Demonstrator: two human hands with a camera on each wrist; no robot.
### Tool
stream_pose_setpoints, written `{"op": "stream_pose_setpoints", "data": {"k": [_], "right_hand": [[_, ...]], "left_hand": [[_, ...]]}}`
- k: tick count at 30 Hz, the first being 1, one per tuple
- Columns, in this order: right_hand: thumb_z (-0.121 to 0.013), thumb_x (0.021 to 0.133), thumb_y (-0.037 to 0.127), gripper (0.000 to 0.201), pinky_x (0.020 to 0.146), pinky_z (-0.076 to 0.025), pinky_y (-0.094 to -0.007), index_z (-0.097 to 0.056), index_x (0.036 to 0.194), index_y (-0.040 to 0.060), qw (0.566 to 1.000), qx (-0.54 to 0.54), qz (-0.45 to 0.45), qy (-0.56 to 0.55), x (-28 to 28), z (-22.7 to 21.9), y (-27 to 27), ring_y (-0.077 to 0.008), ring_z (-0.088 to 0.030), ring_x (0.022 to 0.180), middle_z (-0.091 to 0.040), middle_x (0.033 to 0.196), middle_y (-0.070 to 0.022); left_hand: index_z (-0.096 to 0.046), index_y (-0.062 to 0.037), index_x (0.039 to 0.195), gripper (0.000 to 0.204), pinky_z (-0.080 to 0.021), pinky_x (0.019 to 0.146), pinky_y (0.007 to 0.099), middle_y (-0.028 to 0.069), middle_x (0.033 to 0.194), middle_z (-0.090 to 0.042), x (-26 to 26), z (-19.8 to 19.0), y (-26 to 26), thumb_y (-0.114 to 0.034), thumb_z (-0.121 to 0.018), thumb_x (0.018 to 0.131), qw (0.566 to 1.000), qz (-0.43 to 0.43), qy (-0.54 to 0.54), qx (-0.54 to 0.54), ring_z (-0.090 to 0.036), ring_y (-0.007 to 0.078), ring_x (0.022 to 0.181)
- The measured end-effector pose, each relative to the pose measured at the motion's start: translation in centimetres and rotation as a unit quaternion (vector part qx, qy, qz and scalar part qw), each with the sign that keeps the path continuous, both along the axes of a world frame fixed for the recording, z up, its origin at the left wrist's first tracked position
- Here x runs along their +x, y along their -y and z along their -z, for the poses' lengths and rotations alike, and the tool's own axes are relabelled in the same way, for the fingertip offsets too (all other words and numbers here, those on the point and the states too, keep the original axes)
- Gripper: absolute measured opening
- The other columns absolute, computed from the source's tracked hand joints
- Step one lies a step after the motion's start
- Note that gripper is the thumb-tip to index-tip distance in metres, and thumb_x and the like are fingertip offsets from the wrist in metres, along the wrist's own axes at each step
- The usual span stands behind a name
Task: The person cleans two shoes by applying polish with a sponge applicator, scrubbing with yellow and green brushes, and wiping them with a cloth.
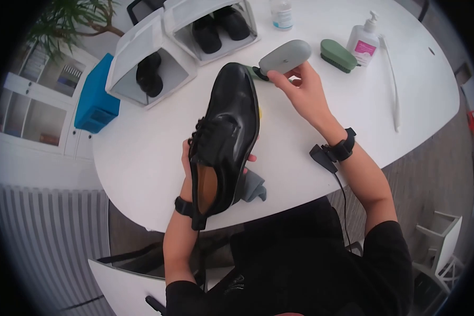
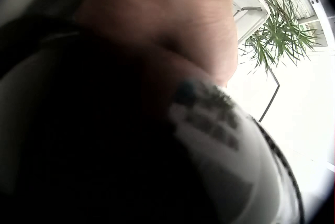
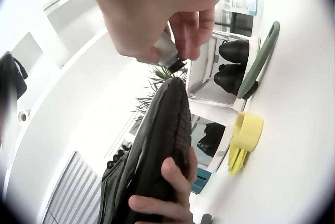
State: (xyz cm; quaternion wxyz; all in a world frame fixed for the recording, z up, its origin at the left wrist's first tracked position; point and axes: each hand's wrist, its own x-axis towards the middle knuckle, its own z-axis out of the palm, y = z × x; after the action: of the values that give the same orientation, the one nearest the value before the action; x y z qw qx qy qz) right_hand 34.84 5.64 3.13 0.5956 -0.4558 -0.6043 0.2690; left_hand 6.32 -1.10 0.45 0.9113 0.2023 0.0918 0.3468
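A black leather lace-up shoe (image 1: pixel 230 100) is held up over the near part of the table, its toe pointing away from me. My left hand (image 3: pixel 175 185) grips it from below, with fingertips curled against the sole; in the head view the shoe hides most of that hand. Between thumb and fingers, my right hand (image 1: pixel 306 95) pinches a grey oval applicator (image 1: pixel 286 57) with a black tip. The right wrist view puts that black tip (image 3: pixel 177 67) close by the shoe's toe. Only a dark blur and bare skin fill most of the left wrist view.
Two clear-fronted boxes (image 1: pixel 118 87) (image 1: pixel 181 52) with black shoes stand at the back left, near a blue box (image 1: pixel 97 97). A green brush (image 1: pixel 336 55), a pump bottle (image 1: pixel 364 41) and a long white strip (image 1: pixel 392 84) lie rightward. A yellow brush (image 3: pixel 246 135) and grey cloth (image 1: pixel 254 187) are near the shoe.
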Motion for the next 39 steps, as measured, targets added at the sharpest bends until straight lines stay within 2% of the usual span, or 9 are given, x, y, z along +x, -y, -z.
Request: {"op": "stream_pose_setpoints", "data": {"k": [2, 8, 13, 19, 21, 24, 28, 30, 39], "right_hand": [[-0.080, 0.093, 0.028, 0.043, 0.066, -0.053, -0.0280, -0.067, 0.124, 0.0013, 0.999, -0.001, -0.033, -0.042, -0.7, -0.4, 0.8, -0.0164, -0.071, 0.081, -0.079, 0.098, -0.0076], [-0.084, 0.088, 0.025, 0.036, 0.060, -0.051, -0.0283, -0.070, 0.115, 0.0060, 0.979, 0.081, -0.148, 0.116, -2.4, -0.7, 3.5, -0.0166, -0.068, 0.073, -0.075, 0.093, -0.0050], [-0.086, 0.087, 0.027, 0.038, 0.059, -0.051, -0.0318, -0.069, 0.116, 0.0081, 0.981, 0.138, -0.079, 0.115, -2.7, 0.0, 2.6, -0.0206, -0.064, 0.065, -0.072, 0.084, -0.0051], [-0.082, 0.091, 0.036, 0.046, 0.062, -0.053, -0.0348, -0.068, 0.121, 0.0041, 0.989, -0.006, 0.066, 0.131, -0.9, 0.1, 0.7, -0.0225, -0.069, 0.069, -0.076, 0.088, -0.0096], [-0.081, 0.091, 0.035, 0.045, 0.062, -0.053, -0.0351, -0.068, 0.120, 0.0032, 0.995, 0.004, 0.055, 0.084, -0.8, 0.6, 0.1, -0.0216, -0.068, 0.068, -0.076, 0.088, -0.0085], [-0.081, 0.092, 0.031, 0.043, 0.063, -0.053, -0.0337, -0.068, 0.120, 0.0017, 0.997, 0.052, 0.010, 0.049, -0.7, 0.1, 0.8, -0.0192, -0.067, 0.067, -0.076, 0.087, -0.0056], [-0.085, 0.088, 0.029, 0.042, 0.063, -0.053, -0.0297, -0.068, 0.119, 0.0053, 0.989, 0.008, -0.137, 0.058, -2.1, -1.0, 3.1, -0.0184, -0.067, 0.070, -0.073, 0.086, -0.0055], [-0.086, 0.087, 0.028, 0.042, 0.062, -0.053, -0.0306, -0.067, 0.118, 0.0075, 0.975, 0.114, -0.158, 0.111, -2.9, -0.2, 3.4, -0.0211, -0.068, 0.070, -0.072, 0.086, -0.0065], [-0.082, 0.092, 0.032, 0.046, 0.063, -0.054, -0.0348, -0.064, 0.127, 0.0079, 0.985, 0.073, -0.022, 0.157, -2.0, -0.2, 2.3, -0.0235, -0.069, 0.068, -0.072, 0.083, -0.0088]], "left_hand": [[-0.034, -0.0039, 0.164, 0.108, -0.060, 0.097, 0.0575, 0.0318, 0.157, -0.044, -0.1, 0.1, -0.2, -0.078, -0.060, 0.089, 0.999, -0.017, -0.023, 0.034, -0.057, 0.0540, 0.132], [-0.035, -0.0033, 0.163, 0.109, -0.061, 0.096, 0.0557, 0.0286, 0.159, -0.044, 0.2, -0.3, -0.1, -0.080, -0.057, 0.090, 0.993, -0.077, -0.069, 0.054, -0.058, 0.0524, 0.131], [-0.033, -0.0032, 0.164, 0.103, -0.063, 0.090, 0.0571, 0.0344, 0.157, -0.041, 0.1, 0.1, -0.1, -0.076, -0.053, 0.094, 0.997, -0.065, -0.021, 0.044, -0.061, 0.0536, 0.124], [-0.031, 0.0074, 0.160, 0.099, -0.067, 0.078, 0.0540, 0.0379, 0.156, -0.040, -0.6, -0.7, -1.9, -0.065, -0.056, 0.098, 0.998, -0.012, -0.051, 0.019, -0.067, 0.0531, 0.109], [-0.031, 0.0088, 0.159, 0.097, -0.067, 0.077, 0.0536, 0.0388, 0.157, -0.040, -1.1, -0.5, -2.2, -0.063, -0.055, 0.099, 0.997, 0.028, -0.071, -0.023, -0.068, 0.0526, 0.108], [-0.026, -0.0037, 0.166, 0.105, -0.063, 0.090, 0.0607, 0.0396, 0.161, -0.031, -0.7, 1.0, -1.5, -0.074, -0.056, 0.095, 0.999, 0.007, 0.053, -0.005, -0.057, 0.0581, 0.128], [-0.030, 0.0034, 0.162, 0.102, -0.064, 0.086, 0.0584, 0.0375, 0.154, -0.041, 0.1, -0.3, -0.5, -0.073, -0.052, 0.097, 0.996, -0.090, -0.002, 0.010, -0.059, 0.0565, 0.125], [-0.034, 0.0093, 0.158, 0.101, -0.066, 0.082, 0.0556, 0.0369, 0.148, -0.048, 0.0, 0.0, -0.4, -0.070, -0.053, 0.099, 0.989, -0.135, -0.049, 0.033, -0.062, 0.0549, 0.119], [-0.032, 0.0109, 0.159, 0.102, -0.067, 0.083, 0.0560, 0.0383, 0.154, -0.043, 0.1, -0.3, -0.9, -0.069, -0.053, 0.099, 0.997, -0.057, -0.004, 0.050, -0.062, 0.0525, 0.120]]}}
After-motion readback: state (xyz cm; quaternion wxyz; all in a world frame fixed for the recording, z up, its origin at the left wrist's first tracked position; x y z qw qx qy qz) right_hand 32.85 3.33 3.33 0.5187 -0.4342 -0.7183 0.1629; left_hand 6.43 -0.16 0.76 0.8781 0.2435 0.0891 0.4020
